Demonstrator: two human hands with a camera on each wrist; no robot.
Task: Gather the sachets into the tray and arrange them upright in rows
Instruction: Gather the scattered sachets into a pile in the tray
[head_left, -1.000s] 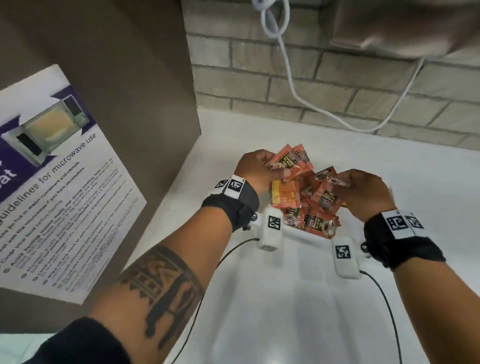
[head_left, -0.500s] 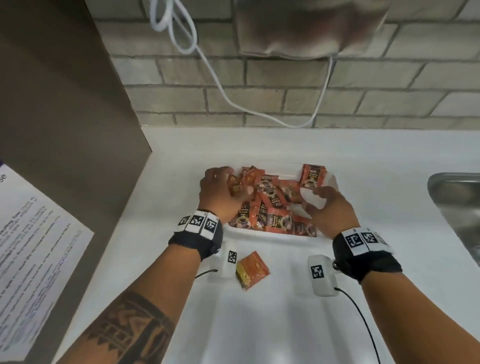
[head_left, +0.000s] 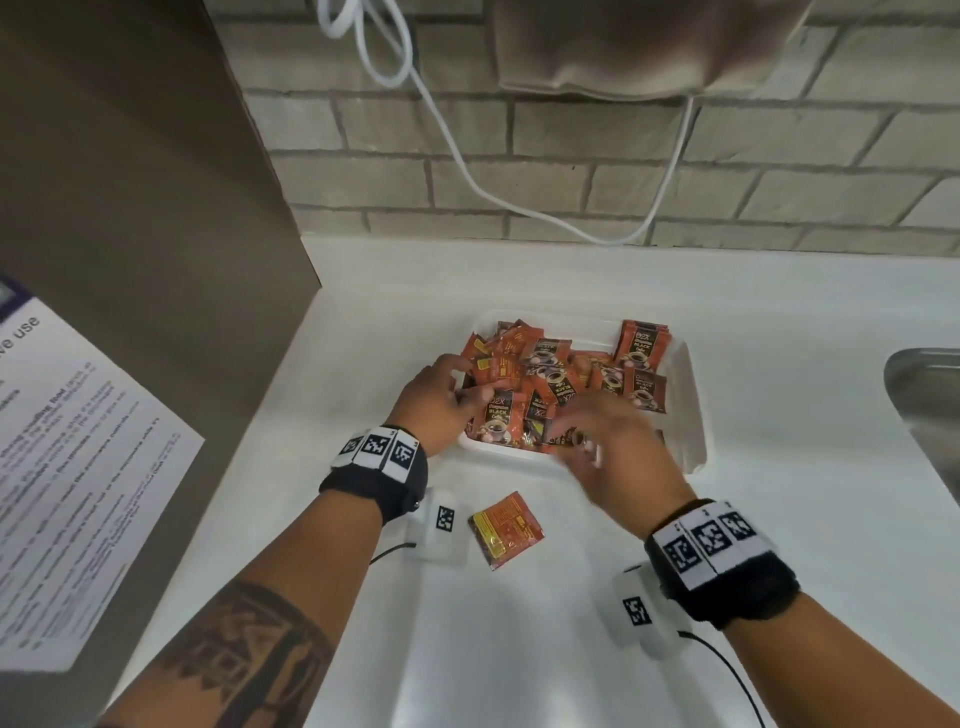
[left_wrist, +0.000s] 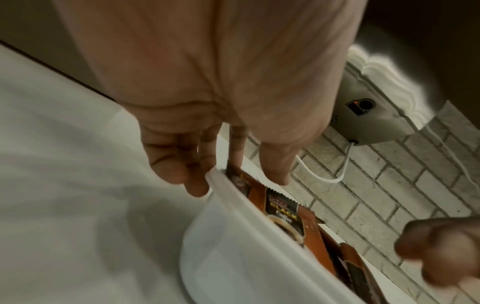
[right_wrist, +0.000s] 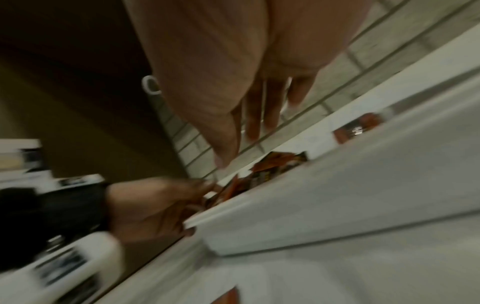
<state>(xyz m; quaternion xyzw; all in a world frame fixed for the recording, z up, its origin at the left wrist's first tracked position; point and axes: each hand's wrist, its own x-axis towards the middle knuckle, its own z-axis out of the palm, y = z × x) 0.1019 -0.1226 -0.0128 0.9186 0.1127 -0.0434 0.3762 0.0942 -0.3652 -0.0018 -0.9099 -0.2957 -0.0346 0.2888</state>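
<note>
One orange foil sachet (head_left: 506, 530) lies outside the white plastic tray (head_left: 695, 410); gathering unfinished. Left hand (head_left: 436, 402) fingers straight at tray corner; right hand (head_left: 613, 457) blurred, grip unclear. Next: fetch it.

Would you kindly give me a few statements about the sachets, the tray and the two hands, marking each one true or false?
1. One sachet lies on the counter outside the tray. True.
2. The sachets in the tray stand in tidy upright rows. False: most lie in a jumbled heap; only a few at the far right corner stand up.
3. The left hand is at the tray's left end, its fingers on the rim. True.
4. The right hand holds the stray sachet. False: that sachet lies untouched, and the hand is over the tray's near edge.
5. A sink edge shows at the right. True.
</note>
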